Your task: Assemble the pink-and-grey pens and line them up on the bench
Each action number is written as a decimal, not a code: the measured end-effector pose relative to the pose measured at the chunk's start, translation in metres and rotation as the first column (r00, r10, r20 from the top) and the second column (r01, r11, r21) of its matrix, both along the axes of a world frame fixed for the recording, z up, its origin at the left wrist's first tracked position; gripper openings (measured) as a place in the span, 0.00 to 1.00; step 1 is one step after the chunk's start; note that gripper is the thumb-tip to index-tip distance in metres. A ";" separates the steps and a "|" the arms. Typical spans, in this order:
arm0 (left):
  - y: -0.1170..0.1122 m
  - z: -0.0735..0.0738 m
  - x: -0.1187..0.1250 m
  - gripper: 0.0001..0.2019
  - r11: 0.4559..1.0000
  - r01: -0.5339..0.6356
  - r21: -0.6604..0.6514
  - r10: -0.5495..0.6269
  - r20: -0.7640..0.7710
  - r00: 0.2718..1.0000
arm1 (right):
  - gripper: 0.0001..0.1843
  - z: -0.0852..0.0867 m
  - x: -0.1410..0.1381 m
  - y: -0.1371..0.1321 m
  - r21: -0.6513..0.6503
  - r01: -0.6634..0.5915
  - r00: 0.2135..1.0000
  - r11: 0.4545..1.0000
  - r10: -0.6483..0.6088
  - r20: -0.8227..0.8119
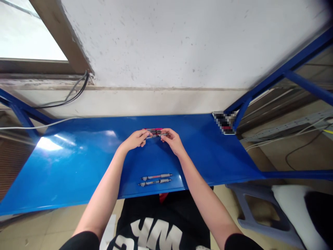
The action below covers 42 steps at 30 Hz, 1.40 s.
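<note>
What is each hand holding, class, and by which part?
Both hold a small bunch of pens: the left hand pinches its left end, the right hand its right end.

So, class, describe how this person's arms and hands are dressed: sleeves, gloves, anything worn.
Both forearms are bare. The left hand and right hand wear no gloves; no watch, ring or band shows. The left sleeve and right sleeve are short and black, part of a black shirt with large white lettering.
</note>
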<state>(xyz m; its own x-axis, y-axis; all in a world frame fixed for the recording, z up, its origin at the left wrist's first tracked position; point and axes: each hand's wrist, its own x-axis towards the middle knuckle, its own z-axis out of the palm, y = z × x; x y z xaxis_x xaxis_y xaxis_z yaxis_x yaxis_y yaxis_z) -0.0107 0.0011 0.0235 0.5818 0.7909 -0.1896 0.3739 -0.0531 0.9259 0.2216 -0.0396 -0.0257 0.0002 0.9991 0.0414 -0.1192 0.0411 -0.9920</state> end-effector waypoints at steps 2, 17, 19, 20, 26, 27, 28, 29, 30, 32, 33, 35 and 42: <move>-0.003 0.000 0.003 0.22 1.000 0.016 -0.010 -0.016 -0.033 0.999 | 0.18 -0.001 0.000 0.000 -0.029 -0.008 1.000 1.000 0.008 -0.005; -0.006 0.000 0.010 0.17 0.987 0.099 -0.128 -0.095 0.039 0.995 | 0.21 0.010 -0.004 -0.006 -0.108 -0.150 0.940 0.983 0.108 -0.322; -0.007 0.000 0.012 0.23 0.975 0.077 -0.206 -0.061 0.082 0.995 | 0.21 0.008 -0.004 -0.006 -0.100 -0.159 0.935 0.982 0.117 -0.335; -0.007 -0.001 0.013 0.24 0.970 0.071 -0.231 -0.051 0.094 0.994 | 0.20 0.008 -0.004 -0.006 -0.095 -0.158 0.932 0.983 0.117 -0.343; -0.008 -0.002 0.012 0.24 0.933 0.098 -0.347 -0.055 0.132 0.990 | 0.22 0.007 -0.005 -0.005 -0.089 -0.130 0.929 0.987 0.090 -0.358; -0.008 -0.003 0.011 0.24 0.923 0.101 -0.372 -0.053 0.138 0.989 | 0.22 0.007 -0.005 -0.005 -0.089 -0.127 0.934 0.988 0.089 -0.347; -0.008 -0.005 0.010 0.23 0.914 0.101 -0.393 -0.047 0.145 0.988 | 0.22 0.007 -0.006 -0.004 -0.087 -0.121 0.939 0.989 0.086 -0.334; -0.007 -0.007 0.010 0.22 0.906 0.099 -0.411 -0.037 0.154 0.987 | 0.23 0.007 -0.006 -0.004 -0.084 -0.111 0.944 0.990 0.078 -0.321; -0.007 -0.009 0.009 0.21 0.901 0.095 -0.423 -0.026 0.165 0.986 | 0.23 0.007 -0.006 -0.003 -0.080 -0.093 0.948 0.992 0.063 -0.310; -0.006 -0.012 0.008 0.19 0.897 0.088 -0.434 -0.007 0.186 0.983 | 0.24 0.006 -0.006 -0.002 -0.072 -0.045 0.954 0.996 0.021 -0.300; -0.005 -0.012 0.008 0.18 0.896 0.087 -0.436 -0.002 0.193 0.981 | 0.24 0.005 -0.006 -0.002 -0.067 -0.021 0.954 0.998 0.000 -0.300; -0.004 -0.013 0.008 0.16 0.895 0.084 -0.439 0.006 0.199 0.980 | 0.24 0.004 -0.004 0.000 -0.059 0.014 0.953 0.998 -0.031 -0.300; -0.005 -0.013 0.009 0.14 0.885 0.049 -0.463 0.039 0.179 0.983 | 0.23 0.001 0.001 0.002 -0.046 0.107 0.962 0.993 -0.115 -0.247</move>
